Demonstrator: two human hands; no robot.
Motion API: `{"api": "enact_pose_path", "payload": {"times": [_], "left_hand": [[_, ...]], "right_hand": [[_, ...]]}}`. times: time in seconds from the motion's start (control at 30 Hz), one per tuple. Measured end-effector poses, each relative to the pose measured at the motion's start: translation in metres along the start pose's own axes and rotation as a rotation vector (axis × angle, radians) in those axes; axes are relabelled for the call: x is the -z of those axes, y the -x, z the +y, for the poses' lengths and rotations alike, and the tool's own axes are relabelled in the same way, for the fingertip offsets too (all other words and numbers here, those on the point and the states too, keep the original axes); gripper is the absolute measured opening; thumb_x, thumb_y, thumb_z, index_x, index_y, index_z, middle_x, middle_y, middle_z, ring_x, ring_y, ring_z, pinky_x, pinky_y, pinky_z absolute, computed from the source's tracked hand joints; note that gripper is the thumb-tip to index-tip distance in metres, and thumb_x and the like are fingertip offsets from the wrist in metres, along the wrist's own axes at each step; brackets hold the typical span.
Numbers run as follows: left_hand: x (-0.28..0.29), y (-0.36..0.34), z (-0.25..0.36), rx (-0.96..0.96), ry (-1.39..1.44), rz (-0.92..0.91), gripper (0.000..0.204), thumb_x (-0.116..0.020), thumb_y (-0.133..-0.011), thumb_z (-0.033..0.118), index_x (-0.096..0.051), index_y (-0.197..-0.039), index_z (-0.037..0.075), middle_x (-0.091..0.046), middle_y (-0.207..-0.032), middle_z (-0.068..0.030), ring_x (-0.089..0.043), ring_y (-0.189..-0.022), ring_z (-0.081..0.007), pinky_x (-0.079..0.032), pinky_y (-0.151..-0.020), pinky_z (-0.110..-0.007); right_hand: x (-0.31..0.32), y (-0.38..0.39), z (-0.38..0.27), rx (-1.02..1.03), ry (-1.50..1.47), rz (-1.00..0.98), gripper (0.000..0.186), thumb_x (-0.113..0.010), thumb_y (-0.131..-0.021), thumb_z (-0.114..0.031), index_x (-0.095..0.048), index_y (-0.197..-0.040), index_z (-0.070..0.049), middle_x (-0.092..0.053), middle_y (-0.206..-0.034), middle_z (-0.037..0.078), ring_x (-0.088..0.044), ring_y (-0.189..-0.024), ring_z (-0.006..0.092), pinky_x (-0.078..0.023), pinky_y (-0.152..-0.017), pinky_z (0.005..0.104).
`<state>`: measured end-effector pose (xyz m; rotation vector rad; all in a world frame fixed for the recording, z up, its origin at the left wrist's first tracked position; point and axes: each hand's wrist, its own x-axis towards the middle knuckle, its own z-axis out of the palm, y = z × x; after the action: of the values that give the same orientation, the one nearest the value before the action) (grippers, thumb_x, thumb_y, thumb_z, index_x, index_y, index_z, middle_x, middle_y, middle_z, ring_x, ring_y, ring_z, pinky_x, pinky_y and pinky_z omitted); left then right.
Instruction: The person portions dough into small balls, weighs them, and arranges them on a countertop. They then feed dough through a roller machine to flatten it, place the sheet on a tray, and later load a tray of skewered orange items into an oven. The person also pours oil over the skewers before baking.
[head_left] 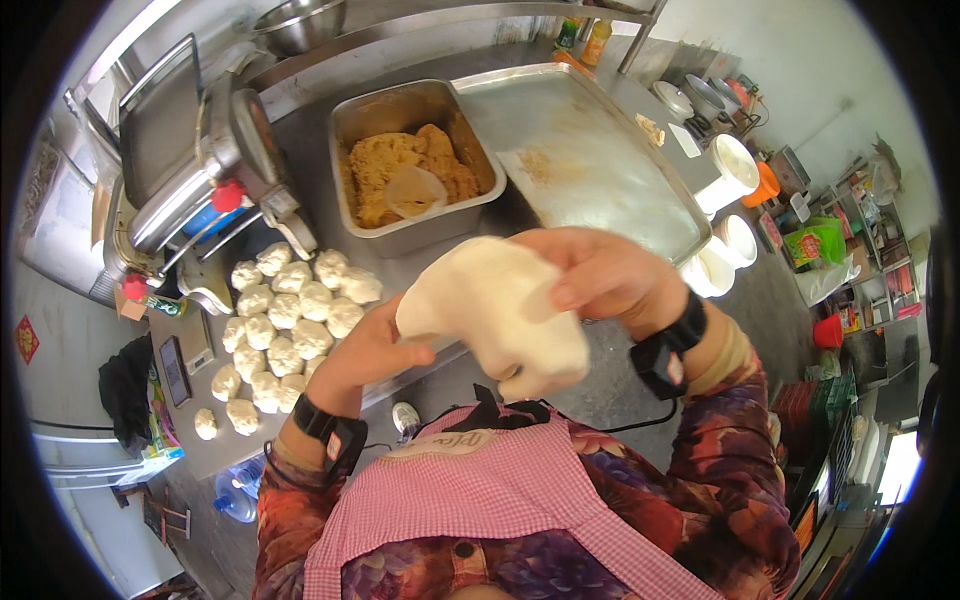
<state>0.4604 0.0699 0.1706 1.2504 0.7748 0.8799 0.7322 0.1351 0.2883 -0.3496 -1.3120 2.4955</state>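
Both hands grasp one dough piece (495, 310): our left hand (365, 355) cups underneath, right hand (600, 275) pinches its top. We note it pale, smooth, flattened, sagging downward.

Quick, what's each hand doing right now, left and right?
Left hand: closed on the lower left edge of the flattened dough piece.
Right hand: closed over the same dough piece from the top right.

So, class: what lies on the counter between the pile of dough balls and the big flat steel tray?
In the head view, the deep steel pan of brown filling sits between the dough balls and the flat tray.
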Motion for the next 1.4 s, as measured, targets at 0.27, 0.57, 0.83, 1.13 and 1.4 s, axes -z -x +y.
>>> {"api": "enact_pose_path", "payload": {"times": [0.27,0.57,0.83,1.13,1.4], "left_hand": [[-0.098,-0.158,0.013,-0.175,-0.294,0.326,0.026,-0.057,-0.092,0.015,-0.06,-0.113,0.0,-0.066,-0.099,-0.0038,-0.058,-0.087,-0.0082,-0.047,-0.08,-0.026],[-0.153,-0.233,-0.076,-0.477,-1.161,-0.111,0.029,-0.057,-0.087,0.012,-0.062,-0.115,0.011,-0.059,-0.117,-0.0136,-0.052,-0.114,-0.0285,-0.032,-0.103,-0.046],[-0.192,-0.205,-0.092,-0.354,-1.243,-0.254,0.046,-0.062,-0.081,0.019,-0.053,-0.126,0.013,-0.051,-0.126,-0.0198,-0.051,-0.111,-0.0348,-0.033,-0.1,-0.048],[-0.138,-0.249,-0.073,-0.166,-1.106,0.001,0.032,-0.055,-0.087,0.024,-0.064,-0.109,0.003,-0.065,-0.097,-0.0156,-0.059,-0.091,-0.0333,-0.045,-0.088,-0.041],[-0.136,-0.292,-0.086,0.038,-1.474,0.356,0.017,-0.058,-0.079,0.017,-0.067,-0.086,0.004,-0.063,-0.091,-0.0128,-0.052,-0.101,-0.0336,-0.018,-0.104,-0.061]], "right_hand": [[0.119,0.132,-0.073,-0.109,0.731,0.482,0.042,-0.057,-0.09,-0.016,-0.05,-0.129,-0.002,-0.064,-0.108,0.004,-0.058,-0.1,0.0097,-0.046,-0.087,0.0266],[0.249,0.212,0.008,-0.158,1.514,0.726,0.031,-0.058,-0.088,-0.014,-0.061,-0.119,-0.008,-0.062,-0.121,0.008,-0.05,-0.121,0.0304,-0.04,-0.1,0.0348],[0.249,0.24,0.043,-0.35,1.656,0.525,0.046,-0.051,-0.077,-0.006,-0.06,-0.121,-0.016,-0.044,-0.14,0.012,-0.026,-0.136,0.0398,-0.022,-0.111,0.0514],[0.23,0.24,0.027,-0.449,1.689,0.535,0.048,-0.055,-0.071,-0.011,-0.061,-0.119,-0.012,-0.05,-0.133,0.015,-0.037,-0.129,0.0373,-0.033,-0.103,0.0495],[0.241,0.228,0.046,-0.36,1.524,1.021,0.026,-0.06,-0.081,-0.017,-0.066,-0.102,-0.004,-0.065,-0.098,0.015,-0.059,-0.096,0.0328,-0.046,-0.084,0.0389]]}}
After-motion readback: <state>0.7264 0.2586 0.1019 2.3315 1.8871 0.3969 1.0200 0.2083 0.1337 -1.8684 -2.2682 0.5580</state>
